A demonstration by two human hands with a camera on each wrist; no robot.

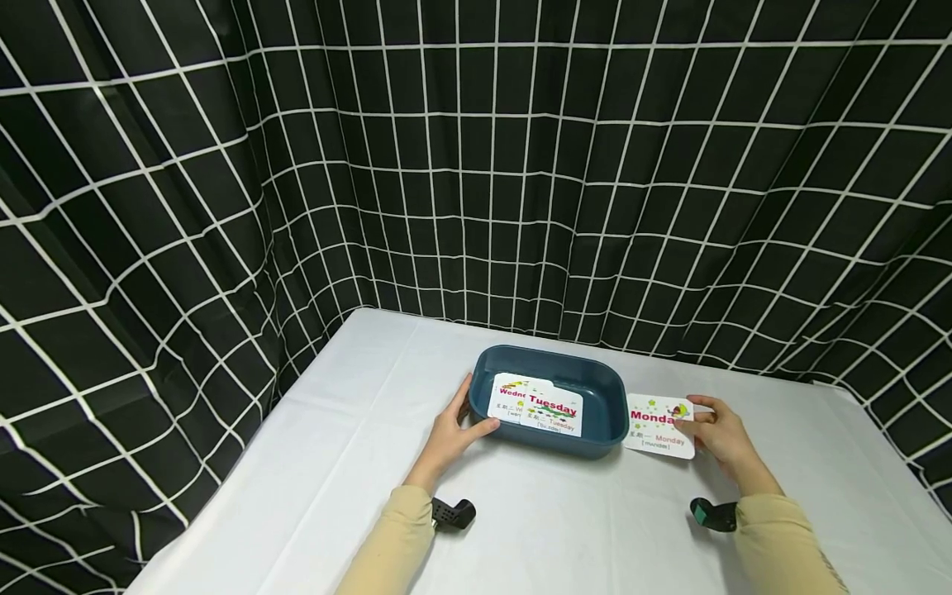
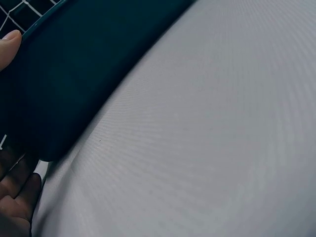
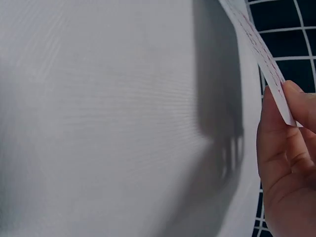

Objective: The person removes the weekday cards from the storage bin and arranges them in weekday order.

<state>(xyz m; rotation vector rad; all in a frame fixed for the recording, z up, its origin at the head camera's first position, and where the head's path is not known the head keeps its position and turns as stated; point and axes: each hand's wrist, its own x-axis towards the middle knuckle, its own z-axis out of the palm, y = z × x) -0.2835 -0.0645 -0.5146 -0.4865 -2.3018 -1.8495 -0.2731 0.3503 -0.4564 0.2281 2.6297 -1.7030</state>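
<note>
A dark blue rectangular plastic bin (image 1: 595,449) stands on the white-covered table. Inside it lie a "Tuesday" card (image 1: 554,409) and, partly beneath that, a "Wednesday" card (image 1: 506,405). My left hand (image 1: 451,434) holds the bin's left end, thumb at the near rim and fingers along the outer side. In the left wrist view the thumb (image 2: 9,47) touches the bin's edge. Just right of the bin, my right hand (image 1: 721,438) pinches a white "Monday" card (image 1: 658,434) by its right edge. The right wrist view shows this card edge-on, raised above the cloth, between thumb and fingers.
The white tablecloth (image 1: 550,512) spreads around the bin. A black curtain with a white grid (image 1: 521,165) hangs behind and beside the table. Each wrist carries a small black camera, on the left (image 1: 454,514) and the right (image 1: 714,516).
</note>
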